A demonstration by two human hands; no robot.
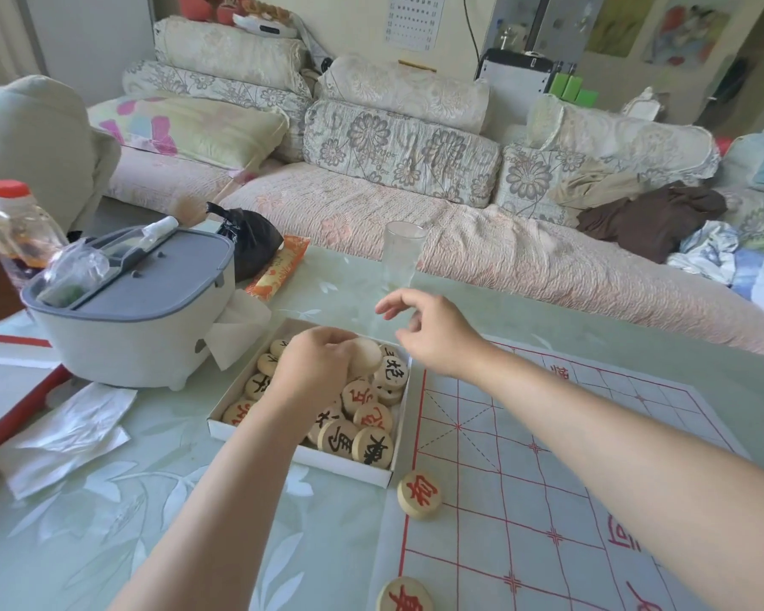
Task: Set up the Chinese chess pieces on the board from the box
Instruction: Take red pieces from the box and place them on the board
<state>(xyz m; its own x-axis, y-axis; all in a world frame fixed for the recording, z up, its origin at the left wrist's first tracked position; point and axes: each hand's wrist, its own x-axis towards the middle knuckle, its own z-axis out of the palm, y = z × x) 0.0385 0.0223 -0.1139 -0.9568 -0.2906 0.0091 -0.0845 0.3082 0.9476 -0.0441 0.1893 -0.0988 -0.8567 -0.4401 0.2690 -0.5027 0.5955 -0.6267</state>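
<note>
- Pinching pale piece [366, 357] with left hand [314, 368], down in box [301, 454].
- Right hand [431, 335] beside box's far corner: loosely curled, empty.
- Two red pieces [420, 493] on board [548, 478] edge.

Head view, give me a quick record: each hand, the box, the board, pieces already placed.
left hand: in the box, gripping a blank-faced piece
right hand: raised beyond the box, fingers loosely curled, empty
box: many pieces inside
board: right of the box
placed: two red pieces on the board's left edge
</note>
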